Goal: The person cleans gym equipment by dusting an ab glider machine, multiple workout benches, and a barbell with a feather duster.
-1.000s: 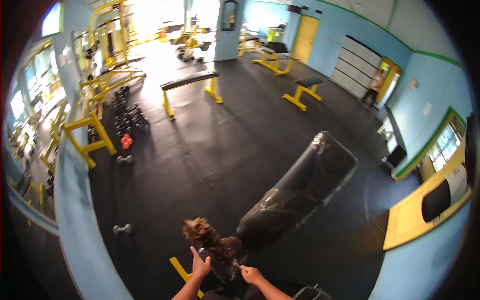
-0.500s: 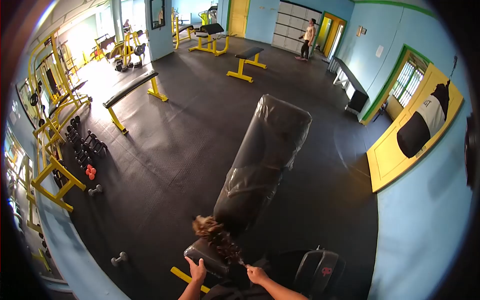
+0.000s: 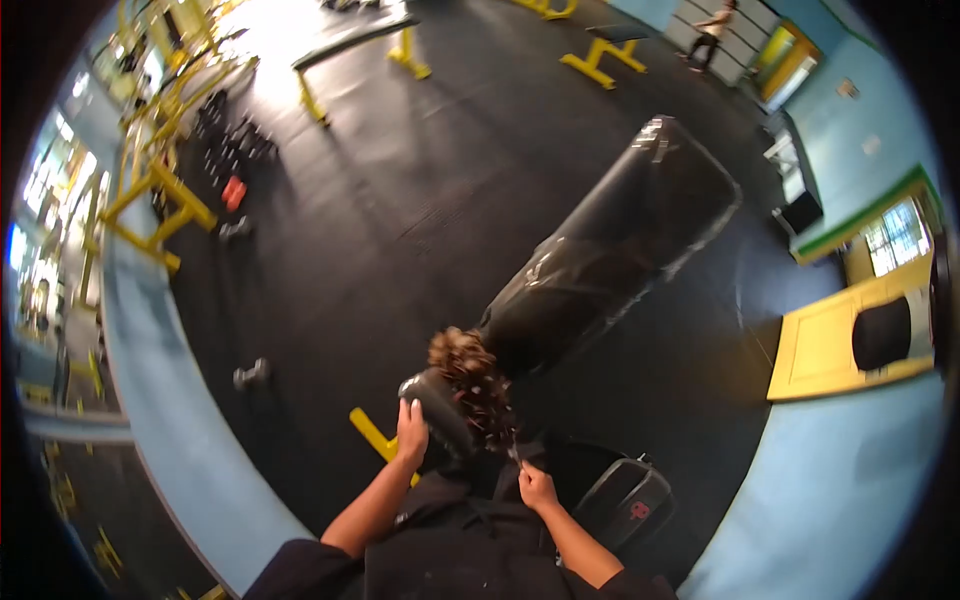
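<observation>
A brown feather duster (image 3: 475, 385) lies over the small black seat pad (image 3: 440, 415); my right hand (image 3: 537, 487) is closed round its thin handle. At the left edge of that pad rests my left hand (image 3: 411, 432), its fingers against the side, thumb not clearly seen. Beyond the duster, a long black backrest pad (image 3: 610, 245) wrapped in clear plastic slants up to the right. Part of a yellow frame (image 3: 372, 434) shows left of the seat pad.
A black bag (image 3: 625, 505) sits at the lower right. One dumbbell (image 3: 252, 374) lies on the floor at left, near a low blue wall (image 3: 170, 400). Several dumbbells, yellow-framed benches and a person (image 3: 711, 36) are farther off. A yellow door (image 3: 820, 340) stands at right.
The view has tilted down and turned, so the pads appear higher and farther right. My right hand still holds the duster. My left hand has shifted along the seat pad's side, its fingers less spread.
</observation>
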Action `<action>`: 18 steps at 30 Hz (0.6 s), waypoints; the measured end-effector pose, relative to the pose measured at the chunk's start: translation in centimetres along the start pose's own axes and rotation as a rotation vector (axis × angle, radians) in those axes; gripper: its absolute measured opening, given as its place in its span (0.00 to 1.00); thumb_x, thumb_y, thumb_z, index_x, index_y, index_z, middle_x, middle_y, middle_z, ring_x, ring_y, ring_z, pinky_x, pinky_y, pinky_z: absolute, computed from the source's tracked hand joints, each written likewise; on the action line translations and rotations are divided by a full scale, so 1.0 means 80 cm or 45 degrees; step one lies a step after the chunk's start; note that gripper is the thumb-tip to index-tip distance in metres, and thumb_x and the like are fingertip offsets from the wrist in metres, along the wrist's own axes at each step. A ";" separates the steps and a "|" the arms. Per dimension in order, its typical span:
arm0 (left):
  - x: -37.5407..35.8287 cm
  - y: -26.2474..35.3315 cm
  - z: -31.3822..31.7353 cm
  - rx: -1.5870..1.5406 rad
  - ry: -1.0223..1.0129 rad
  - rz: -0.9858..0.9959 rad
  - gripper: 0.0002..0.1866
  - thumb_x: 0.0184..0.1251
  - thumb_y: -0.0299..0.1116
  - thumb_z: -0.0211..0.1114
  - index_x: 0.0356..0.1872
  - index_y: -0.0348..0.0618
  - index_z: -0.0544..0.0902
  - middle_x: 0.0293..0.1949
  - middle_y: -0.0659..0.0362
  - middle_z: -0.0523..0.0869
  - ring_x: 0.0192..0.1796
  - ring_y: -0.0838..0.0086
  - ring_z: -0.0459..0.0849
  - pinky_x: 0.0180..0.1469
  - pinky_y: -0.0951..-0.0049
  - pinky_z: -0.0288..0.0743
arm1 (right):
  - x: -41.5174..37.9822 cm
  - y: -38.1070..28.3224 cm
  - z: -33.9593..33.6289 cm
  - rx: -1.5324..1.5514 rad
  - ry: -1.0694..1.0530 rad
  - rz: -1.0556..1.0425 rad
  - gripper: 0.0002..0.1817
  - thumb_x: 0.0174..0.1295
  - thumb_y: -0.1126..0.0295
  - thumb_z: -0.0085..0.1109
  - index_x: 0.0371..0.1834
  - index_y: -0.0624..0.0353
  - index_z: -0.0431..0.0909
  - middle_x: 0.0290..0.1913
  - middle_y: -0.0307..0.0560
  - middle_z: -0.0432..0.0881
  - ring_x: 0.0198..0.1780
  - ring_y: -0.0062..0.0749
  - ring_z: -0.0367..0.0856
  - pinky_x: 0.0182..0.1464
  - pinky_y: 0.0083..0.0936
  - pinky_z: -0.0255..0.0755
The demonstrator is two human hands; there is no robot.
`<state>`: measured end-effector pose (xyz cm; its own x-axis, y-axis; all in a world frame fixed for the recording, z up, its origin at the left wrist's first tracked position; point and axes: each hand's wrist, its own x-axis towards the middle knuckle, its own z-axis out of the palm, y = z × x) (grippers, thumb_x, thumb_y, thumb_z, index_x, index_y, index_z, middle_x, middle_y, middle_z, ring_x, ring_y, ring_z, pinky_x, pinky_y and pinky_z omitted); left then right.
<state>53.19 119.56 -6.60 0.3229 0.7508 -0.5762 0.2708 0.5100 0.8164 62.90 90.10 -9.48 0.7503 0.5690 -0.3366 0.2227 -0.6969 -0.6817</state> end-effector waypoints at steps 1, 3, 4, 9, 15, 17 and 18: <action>0.018 -0.031 -0.004 -0.091 0.005 0.040 0.33 0.81 0.46 0.47 0.74 0.28 0.58 0.72 0.42 0.67 0.74 0.57 0.66 0.74 0.68 0.57 | 0.005 -0.015 -0.011 0.001 -0.054 -0.135 0.17 0.68 0.64 0.49 0.53 0.53 0.82 0.43 0.61 0.84 0.48 0.59 0.82 0.48 0.49 0.78; -0.009 0.010 -0.004 -0.053 0.071 -0.092 0.32 0.81 0.45 0.47 0.74 0.28 0.59 0.70 0.45 0.71 0.69 0.60 0.71 0.71 0.69 0.61 | 0.028 -0.055 -0.034 -0.107 -0.160 -0.259 0.16 0.67 0.63 0.48 0.53 0.47 0.81 0.41 0.62 0.84 0.47 0.60 0.82 0.48 0.50 0.77; -0.008 0.004 -0.008 -0.073 0.076 -0.119 0.33 0.81 0.46 0.47 0.75 0.32 0.57 0.70 0.47 0.71 0.65 0.61 0.74 0.67 0.69 0.64 | 0.041 -0.075 -0.047 -0.224 -0.212 -0.244 0.16 0.66 0.63 0.48 0.54 0.45 0.80 0.39 0.62 0.84 0.46 0.61 0.82 0.48 0.52 0.77; 0.009 -0.056 -0.020 -0.255 0.061 -0.154 0.35 0.80 0.51 0.47 0.79 0.45 0.52 0.70 0.52 0.72 0.48 0.71 0.84 0.52 0.71 0.72 | 0.190 -0.148 -0.103 -0.723 -0.351 -0.079 0.15 0.63 0.62 0.46 0.47 0.47 0.82 0.43 0.62 0.84 0.47 0.62 0.82 0.49 0.53 0.76; -0.030 -0.061 -0.048 -0.415 0.033 -0.156 0.35 0.81 0.48 0.48 0.79 0.44 0.51 0.63 0.51 0.79 0.44 0.77 0.84 0.45 0.78 0.73 | 0.339 -0.295 -0.094 -1.582 -0.502 -0.091 0.18 0.59 0.68 0.52 0.47 0.60 0.87 0.52 0.62 0.85 0.55 0.55 0.84 0.58 0.48 0.77; -0.045 -0.064 -0.059 -0.443 0.088 -0.136 0.35 0.81 0.46 0.49 0.79 0.38 0.51 0.63 0.48 0.77 0.52 0.73 0.81 0.51 0.75 0.75 | 0.344 -0.356 -0.071 -1.680 -0.601 -0.184 0.17 0.59 0.67 0.55 0.47 0.60 0.87 0.52 0.56 0.86 0.54 0.50 0.86 0.55 0.42 0.79; -0.051 -0.066 -0.064 -0.449 0.113 -0.103 0.35 0.81 0.44 0.49 0.78 0.33 0.50 0.63 0.45 0.76 0.60 0.69 0.79 0.57 0.72 0.77 | 0.342 -0.377 -0.061 -1.704 -0.663 -0.236 0.17 0.59 0.65 0.54 0.46 0.59 0.87 0.52 0.56 0.86 0.54 0.50 0.86 0.55 0.41 0.79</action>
<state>45.77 115.98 -8.37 0.2293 0.7276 -0.6465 -0.0419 0.6710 0.7403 79.79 124.55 5.02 0.4042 0.5826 -0.7051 0.9125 -0.3092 0.2677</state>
